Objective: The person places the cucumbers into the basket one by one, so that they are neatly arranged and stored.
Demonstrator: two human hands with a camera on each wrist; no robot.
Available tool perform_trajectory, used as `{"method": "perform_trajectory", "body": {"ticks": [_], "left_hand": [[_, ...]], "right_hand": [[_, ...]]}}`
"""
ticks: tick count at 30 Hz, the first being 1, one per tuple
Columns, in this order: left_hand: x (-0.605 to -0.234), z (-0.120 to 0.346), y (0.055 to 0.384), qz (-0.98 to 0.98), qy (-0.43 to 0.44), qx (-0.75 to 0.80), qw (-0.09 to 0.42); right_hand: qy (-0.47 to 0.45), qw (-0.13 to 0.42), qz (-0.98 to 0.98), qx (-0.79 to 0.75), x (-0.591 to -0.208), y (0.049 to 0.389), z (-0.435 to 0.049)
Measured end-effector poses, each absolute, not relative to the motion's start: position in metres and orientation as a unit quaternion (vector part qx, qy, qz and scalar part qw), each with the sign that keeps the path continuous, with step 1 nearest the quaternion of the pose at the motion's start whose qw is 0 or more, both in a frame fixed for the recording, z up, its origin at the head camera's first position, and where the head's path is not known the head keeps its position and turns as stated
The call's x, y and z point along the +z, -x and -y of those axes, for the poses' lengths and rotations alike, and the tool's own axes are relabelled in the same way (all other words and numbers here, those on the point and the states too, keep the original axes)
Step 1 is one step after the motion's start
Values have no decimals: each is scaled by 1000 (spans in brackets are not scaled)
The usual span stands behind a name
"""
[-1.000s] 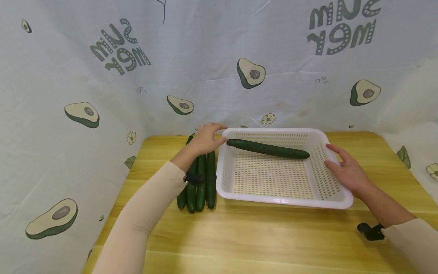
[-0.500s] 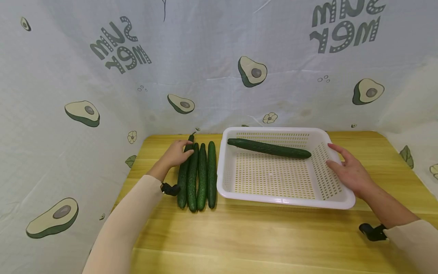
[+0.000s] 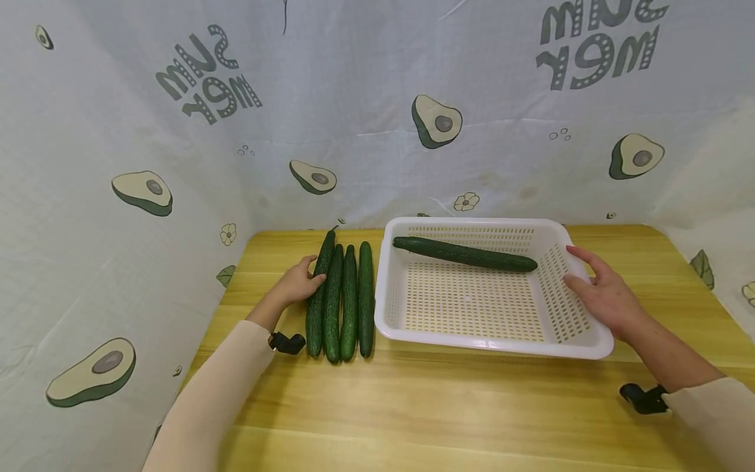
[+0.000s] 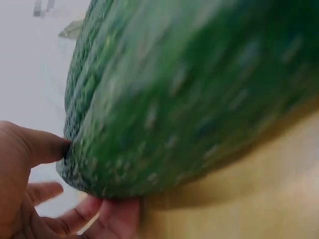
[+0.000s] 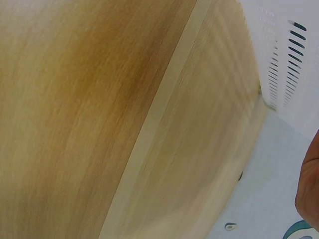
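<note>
Several long dark-green cucumbers lie side by side on the table, left of the basket. My left hand (image 3: 297,282) is at the leftmost cucumber (image 3: 317,308) and grips it around the middle. In the left wrist view the thumb (image 4: 47,148) presses one side of that cucumber (image 4: 149,109), while fingertips reach under its lower side. A white perforated plastic basket (image 3: 489,346) stands to the right, with one cucumber (image 3: 466,254) lying along its back wall. My right hand (image 3: 607,298) holds the basket's right rim; only part of this hand (image 5: 310,184) shows in the right wrist view.
The wooden table (image 3: 448,413) extends in front of the basket. A pale cloth (image 3: 354,78) printed with avocados hangs behind and along the sides. A cucumber (image 3: 366,298) lies close to the basket's left wall.
My left hand has left the basket's upper-left corner, moved left and down, and taken hold of the leftmost cucumber. The right hand stays on the basket rim.
</note>
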State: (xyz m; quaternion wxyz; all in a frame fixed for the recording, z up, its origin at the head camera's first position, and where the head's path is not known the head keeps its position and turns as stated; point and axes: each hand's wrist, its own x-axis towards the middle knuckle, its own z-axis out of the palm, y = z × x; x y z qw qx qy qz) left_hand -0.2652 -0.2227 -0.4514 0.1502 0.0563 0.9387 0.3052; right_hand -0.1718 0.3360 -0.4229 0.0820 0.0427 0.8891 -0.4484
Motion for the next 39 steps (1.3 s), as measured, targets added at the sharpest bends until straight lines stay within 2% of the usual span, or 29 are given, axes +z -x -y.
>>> {"method": "perform_trajectory", "body": {"ticks": [8, 19, 39], "left_hand": [[-451, 219, 252, -943, -57, 292, 147], [-446, 221, 240, -945, -23, 258, 199], [-444, 226, 242, -874, 30, 442, 201]], "right_hand": [[-41, 81, -893, -440, -423, 172, -336], [-42, 80, -896, -435, -426, 172, -335], [-35, 80, -888, -450, -425, 172, -337]]}}
